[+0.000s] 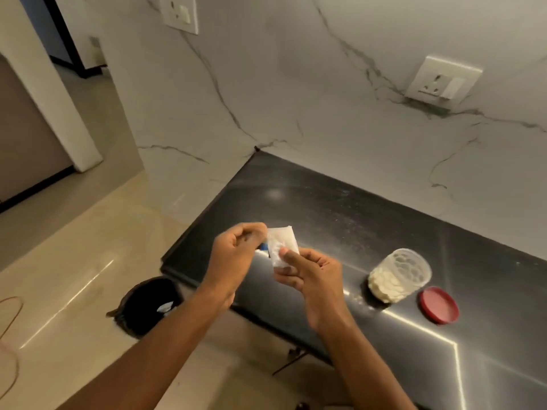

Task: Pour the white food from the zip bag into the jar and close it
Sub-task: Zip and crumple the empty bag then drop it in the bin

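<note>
A small clear zip bag (281,242) with white food inside is held up over the left end of the black counter (340,220). My left hand (236,255) pinches its left edge near a blue strip. My right hand (307,270) grips its lower right side, thumb on the front. To the right, a clear plastic jar (399,273) stands open on the counter with white food in its lower part. Its red lid (438,304) lies flat on the counter just right of the jar, apart from it.
A black bin (148,306) sits on the floor below the counter's left end. White crumbs (356,298) lie on the counter by the jar. A marble wall with two sockets (442,81) backs the counter. A doorway opens at far left.
</note>
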Available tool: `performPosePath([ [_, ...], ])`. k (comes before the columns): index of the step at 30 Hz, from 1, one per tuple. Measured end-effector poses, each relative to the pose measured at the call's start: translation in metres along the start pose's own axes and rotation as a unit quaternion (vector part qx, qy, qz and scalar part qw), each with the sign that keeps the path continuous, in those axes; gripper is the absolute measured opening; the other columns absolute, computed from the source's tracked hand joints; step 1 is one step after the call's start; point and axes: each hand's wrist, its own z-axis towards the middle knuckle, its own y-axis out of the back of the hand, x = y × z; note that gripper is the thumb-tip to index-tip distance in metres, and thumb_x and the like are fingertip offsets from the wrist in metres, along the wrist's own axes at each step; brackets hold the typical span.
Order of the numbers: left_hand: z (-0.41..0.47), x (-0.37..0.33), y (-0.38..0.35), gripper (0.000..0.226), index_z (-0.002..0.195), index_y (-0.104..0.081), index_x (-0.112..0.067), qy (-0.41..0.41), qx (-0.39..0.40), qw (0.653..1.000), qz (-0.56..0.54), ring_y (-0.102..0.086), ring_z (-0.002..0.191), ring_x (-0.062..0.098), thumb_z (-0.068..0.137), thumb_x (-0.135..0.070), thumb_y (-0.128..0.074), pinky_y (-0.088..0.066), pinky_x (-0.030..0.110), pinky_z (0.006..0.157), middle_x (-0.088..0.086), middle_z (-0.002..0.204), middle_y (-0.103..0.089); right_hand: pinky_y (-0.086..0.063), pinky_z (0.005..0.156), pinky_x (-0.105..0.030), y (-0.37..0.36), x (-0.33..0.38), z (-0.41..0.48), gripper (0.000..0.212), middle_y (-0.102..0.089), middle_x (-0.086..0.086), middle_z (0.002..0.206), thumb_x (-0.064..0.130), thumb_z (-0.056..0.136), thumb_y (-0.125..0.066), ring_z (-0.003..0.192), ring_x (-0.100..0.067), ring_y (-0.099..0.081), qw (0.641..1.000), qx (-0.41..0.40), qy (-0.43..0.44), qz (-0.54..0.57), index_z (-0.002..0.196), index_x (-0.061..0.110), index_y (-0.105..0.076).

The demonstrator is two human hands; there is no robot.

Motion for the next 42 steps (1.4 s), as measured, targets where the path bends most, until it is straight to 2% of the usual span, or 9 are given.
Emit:
performPosePath([
  [5, 0.015, 0.003, 0.128, 0.009, 0.104, -0.077, -0.024, 0.025, -0.063, 0.998, 0.002, -0.075, 0.082, 0.0, 0.097, -0.028, -0.073, -0.053, 0.008, 0.063, -0.012, 0.098, -0.081, -0.063, 0.071, -0.029, -0.098, -0.032, -0.009, 0.02, -0.081, -0.011, 0.102, 0.026, 0.085, -0.086, 0.087, -0.027, -0.08, 0.999, -0.008, -0.046, 0.026, 0.098, 0.011, -0.082],
  [11, 0.03, 0.05, 0.264, 0.007, 0.103, -0.076, -0.033, 0.095, -0.133, 0.986, 0.041, -0.074, 0.092, 0.007, 0.098, -0.031, -0.072, -0.054, 0.023, 0.082, -0.01, 0.1, -0.078, -0.059, 0.067, -0.022, -0.214, -0.093, -0.005, 0.007, -0.081, -0.006, 0.097, 0.022, 0.089, -0.081, 0.083, -0.013, -0.078, 0.997, 0.024, -0.075, -0.009, 0.09, 0.015, -0.079],
  [17, 0.049, 0.134, 0.353, 0.007, 0.099, -0.076, -0.028, 0.175, -0.173, 0.966, 0.079, -0.07, 0.092, 0.012, 0.097, -0.023, -0.072, -0.051, 0.025, 0.076, -0.002, 0.101, -0.076, -0.06, 0.057, -0.026, -0.294, -0.212, 0.038, 0.011, -0.079, -0.011, 0.093, 0.014, 0.082, -0.083, 0.084, -0.03, -0.077, 0.979, 0.033, -0.147, -0.138, 0.091, 0.01, -0.077],
  [23, 0.073, 0.259, 0.398, 0.012, 0.108, -0.076, -0.013, 0.244, -0.191, 0.946, 0.096, -0.065, 0.092, 0.017, 0.1, -0.019, -0.069, -0.052, 0.032, 0.085, 0.003, 0.1, -0.073, -0.065, 0.082, -0.049, -0.313, -0.384, 0.127, 0.021, -0.076, -0.009, 0.104, 0.02, 0.081, -0.082, 0.097, -0.031, -0.074, 0.92, 0.041, -0.251, -0.299, 0.096, 0.01, -0.071],
  [29, 0.097, 0.387, 0.425, 0.009, 0.106, -0.076, -0.016, 0.278, -0.201, 0.936, 0.084, -0.067, 0.096, 0.017, 0.1, -0.02, -0.07, -0.053, 0.034, 0.09, 0.001, 0.101, -0.075, -0.064, 0.088, -0.047, -0.306, -0.543, 0.202, 0.041, -0.073, -0.013, 0.117, 0.024, 0.087, -0.08, 0.104, -0.033, -0.072, 0.871, 0.036, -0.291, -0.393, 0.122, 0.004, -0.069],
  [32, 0.102, 0.434, 0.438, 0.007, 0.103, -0.075, -0.021, 0.284, -0.207, 0.933, 0.079, -0.068, 0.099, 0.013, 0.1, -0.024, -0.07, -0.054, 0.033, 0.086, -0.002, 0.103, -0.075, -0.062, 0.089, -0.044, -0.308, -0.6, 0.232, 0.032, -0.072, -0.017, 0.114, 0.019, 0.095, -0.072, 0.103, -0.034, -0.071, 0.87, 0.022, -0.295, -0.396, 0.122, 0.003, -0.067],
  [35, 0.102, 0.461, 0.445, 0.008, 0.104, -0.075, -0.02, 0.285, -0.205, 0.933, 0.081, -0.068, 0.1, 0.011, 0.1, -0.025, -0.068, -0.055, 0.034, 0.087, -0.003, 0.104, -0.074, -0.055, 0.072, -0.035, -0.307, -0.627, 0.245, 0.004, -0.064, -0.006, 0.09, 0.016, 0.1, -0.065, 0.081, -0.024, -0.061, 0.868, 0.018, -0.255, -0.426, 0.097, 0.016, -0.063],
  [37, 0.097, 0.463, 0.449, 0.008, 0.104, -0.074, -0.02, 0.288, -0.214, 0.93, 0.079, -0.068, 0.099, 0.012, 0.101, -0.024, -0.068, -0.054, 0.034, 0.086, -0.003, 0.102, -0.074, -0.053, 0.067, -0.033, -0.307, -0.629, 0.242, 0.009, -0.062, -0.003, 0.086, 0.015, 0.1, -0.065, 0.075, -0.02, -0.057, 0.868, 0.027, -0.246, -0.431, 0.093, 0.021, -0.063],
  [42, 0.068, 0.413, 0.447, 0.006, 0.101, -0.074, -0.019, 0.298, -0.213, 0.929, 0.059, -0.065, 0.092, 0.015, 0.1, -0.017, -0.069, -0.047, 0.031, 0.08, -0.001, 0.097, -0.072, -0.06, 0.09, -0.046, -0.306, -0.578, 0.197, 0.022, -0.073, -0.012, 0.113, 0.011, 0.095, -0.068, 0.106, -0.033, -0.069, 0.878, 0.045, -0.244, -0.409, 0.117, 0.013, -0.069],
])
